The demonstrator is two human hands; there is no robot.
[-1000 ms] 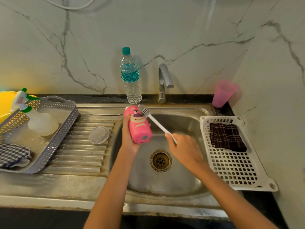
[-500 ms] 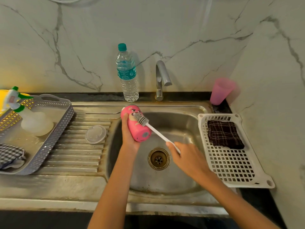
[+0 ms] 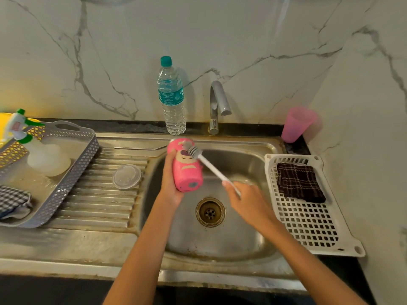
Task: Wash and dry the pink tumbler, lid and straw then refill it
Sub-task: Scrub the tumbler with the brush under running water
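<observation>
My left hand (image 3: 170,183) grips the pink tumbler (image 3: 188,170), a cup with a cartoon bear face, tilted over the left side of the steel sink (image 3: 248,243). My right hand (image 3: 246,200) holds the white handle of a bottle brush (image 3: 211,167). Its bristled head lies against the tumbler's upper side near the rim. The clear lid (image 3: 127,176) rests on the ribbed draining board to the left of the basin. I see no straw.
A water bottle (image 3: 171,97) and the tap (image 3: 217,106) stand behind the sink. A pink cup (image 3: 296,124) sits in the back right corner. A white rack (image 3: 308,219) with a dark checked cloth (image 3: 299,182) lies right; a grey basket (image 3: 66,179) with a spray bottle (image 3: 33,148) lies left.
The brush head has slid up along the tumbler's side toward its rim, after dipping lower half a second ago. My left hand keeps the tumbler in the same place.
</observation>
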